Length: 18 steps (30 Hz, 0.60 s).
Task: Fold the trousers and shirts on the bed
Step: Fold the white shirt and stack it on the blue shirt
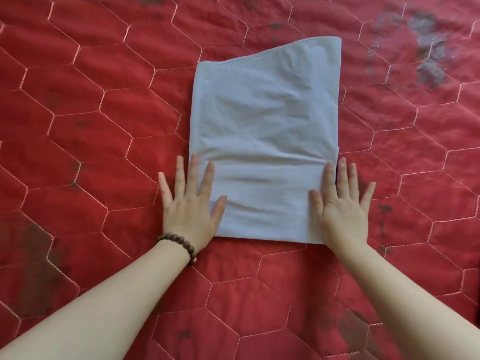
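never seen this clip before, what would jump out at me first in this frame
The pale blue folded garment lies flat in the middle of the red quilted bedspread, standing out sharply against it. Both hands press on its near end with fingers spread: the left hand at the near left edge, with a brown bead bracelet on the wrist, and the right hand at the near right edge.

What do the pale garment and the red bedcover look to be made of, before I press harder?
Folded garment: thin woven cloth, probably cotton or a blend, matte pale blue-grey; it shows fine soft creases and a stitched hem. Bedcover: padded quilt with a slight sheen, perhaps satin-like polyester; hexagonal stitching puckers its surface. Both hands, left hand and right hand, lie flat.
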Each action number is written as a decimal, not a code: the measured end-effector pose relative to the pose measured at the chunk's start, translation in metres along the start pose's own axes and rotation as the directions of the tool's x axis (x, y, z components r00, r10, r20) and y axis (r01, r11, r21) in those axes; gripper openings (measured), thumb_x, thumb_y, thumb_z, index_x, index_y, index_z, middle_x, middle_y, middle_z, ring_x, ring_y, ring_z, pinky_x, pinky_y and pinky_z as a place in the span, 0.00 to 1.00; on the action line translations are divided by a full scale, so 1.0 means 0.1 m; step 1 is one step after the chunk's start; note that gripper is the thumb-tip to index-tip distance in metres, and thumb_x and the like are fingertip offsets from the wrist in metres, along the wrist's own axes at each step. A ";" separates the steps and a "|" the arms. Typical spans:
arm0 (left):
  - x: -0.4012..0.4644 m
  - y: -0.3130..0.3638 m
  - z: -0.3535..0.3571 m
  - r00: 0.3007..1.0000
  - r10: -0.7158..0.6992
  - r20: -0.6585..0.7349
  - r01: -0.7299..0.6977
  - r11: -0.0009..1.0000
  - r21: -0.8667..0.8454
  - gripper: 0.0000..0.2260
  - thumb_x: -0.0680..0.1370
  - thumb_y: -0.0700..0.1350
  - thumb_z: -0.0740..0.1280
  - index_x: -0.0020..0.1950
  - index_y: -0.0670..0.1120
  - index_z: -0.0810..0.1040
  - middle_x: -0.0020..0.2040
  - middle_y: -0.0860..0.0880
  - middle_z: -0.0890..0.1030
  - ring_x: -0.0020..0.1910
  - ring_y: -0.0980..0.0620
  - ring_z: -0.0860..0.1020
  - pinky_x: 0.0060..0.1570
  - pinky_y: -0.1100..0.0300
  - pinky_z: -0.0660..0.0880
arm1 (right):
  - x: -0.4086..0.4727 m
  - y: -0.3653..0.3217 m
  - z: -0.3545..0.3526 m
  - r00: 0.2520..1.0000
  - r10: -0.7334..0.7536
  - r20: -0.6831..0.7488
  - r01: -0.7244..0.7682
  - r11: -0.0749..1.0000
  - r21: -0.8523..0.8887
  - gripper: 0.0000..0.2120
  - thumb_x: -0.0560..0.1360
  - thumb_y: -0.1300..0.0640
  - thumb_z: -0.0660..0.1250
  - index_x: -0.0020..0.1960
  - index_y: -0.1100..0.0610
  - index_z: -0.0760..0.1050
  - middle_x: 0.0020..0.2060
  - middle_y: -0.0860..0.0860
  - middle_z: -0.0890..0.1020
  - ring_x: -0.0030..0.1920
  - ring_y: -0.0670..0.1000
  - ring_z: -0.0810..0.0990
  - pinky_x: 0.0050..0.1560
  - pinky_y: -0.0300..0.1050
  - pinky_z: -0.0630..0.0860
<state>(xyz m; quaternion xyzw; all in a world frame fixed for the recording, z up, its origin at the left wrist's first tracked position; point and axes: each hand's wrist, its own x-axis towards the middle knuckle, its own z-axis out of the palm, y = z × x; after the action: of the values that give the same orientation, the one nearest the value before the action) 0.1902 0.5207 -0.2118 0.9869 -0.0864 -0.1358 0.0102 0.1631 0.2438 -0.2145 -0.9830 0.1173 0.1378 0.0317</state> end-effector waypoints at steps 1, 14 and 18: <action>0.07 0.05 -0.06 1.000 0.012 -0.026 -0.012 1.000 -0.012 0.32 0.79 0.60 0.47 0.79 0.46 0.51 0.80 0.43 0.49 0.78 0.42 0.44 0.74 0.37 0.43 | 0.01 -0.05 -0.06 0.998 -0.046 -0.039 0.047 0.999 0.020 0.32 0.79 0.42 0.43 0.78 0.57 0.50 0.78 0.55 0.51 0.78 0.53 0.44 0.74 0.64 0.40; 1.19 0.47 -0.06 0.993 0.060 -0.101 -0.061 0.998 -0.004 0.28 0.79 0.61 0.43 0.79 0.55 0.46 0.80 0.51 0.47 0.78 0.40 0.43 0.75 0.42 0.44 | 1.10 -0.67 -0.12 0.939 -0.342 -0.046 0.338 0.938 -0.073 0.27 0.80 0.43 0.43 0.78 0.45 0.48 0.78 0.48 0.49 0.78 0.50 0.46 0.73 0.66 0.36; 1.20 0.48 -0.01 0.992 0.033 -0.118 -0.033 0.999 0.001 0.31 0.78 0.67 0.42 0.79 0.57 0.45 0.80 0.46 0.46 0.77 0.35 0.43 0.75 0.40 0.46 | 1.44 -0.30 -0.28 0.999 0.007 -0.048 -0.008 1.000 -0.010 0.28 0.81 0.43 0.41 0.79 0.48 0.44 0.79 0.48 0.45 0.78 0.50 0.40 0.71 0.69 0.36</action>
<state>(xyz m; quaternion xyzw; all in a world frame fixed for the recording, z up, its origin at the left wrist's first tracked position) 0.2961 0.4523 -0.2402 0.9917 -0.1018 -0.0769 0.0178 0.3125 0.2388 -0.2273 -0.9857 0.1209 0.1147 0.0232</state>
